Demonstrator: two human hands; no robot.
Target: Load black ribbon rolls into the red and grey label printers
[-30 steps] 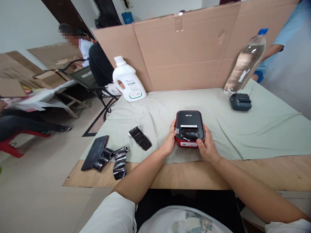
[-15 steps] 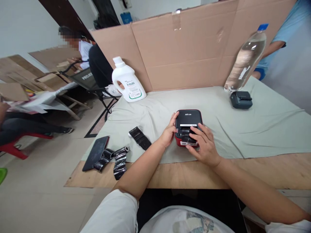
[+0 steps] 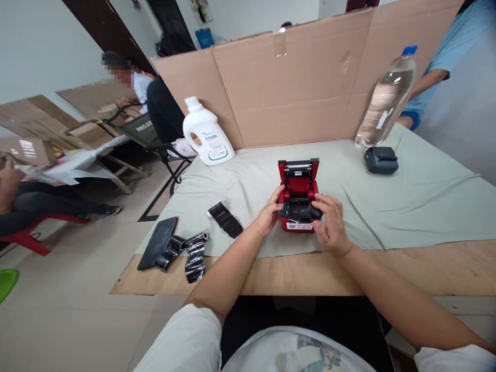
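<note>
Hands (image 3: 267,216), loosely open, touch the lid-up red device (image 3: 298,187); black strips (image 3: 226,219) lie left, white jug (image 3: 212,135) beyond.

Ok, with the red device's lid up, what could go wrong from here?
The raised lid could drop and nip the left hand or right hand, both at the red device. The black strip across its front could crease if the right hand catches it. The loose black roll beside the left forearm might get brushed off the table, lying near its front edge.

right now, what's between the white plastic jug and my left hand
In the head view, bare pale green cloth separates the jug from your left hand.
</note>
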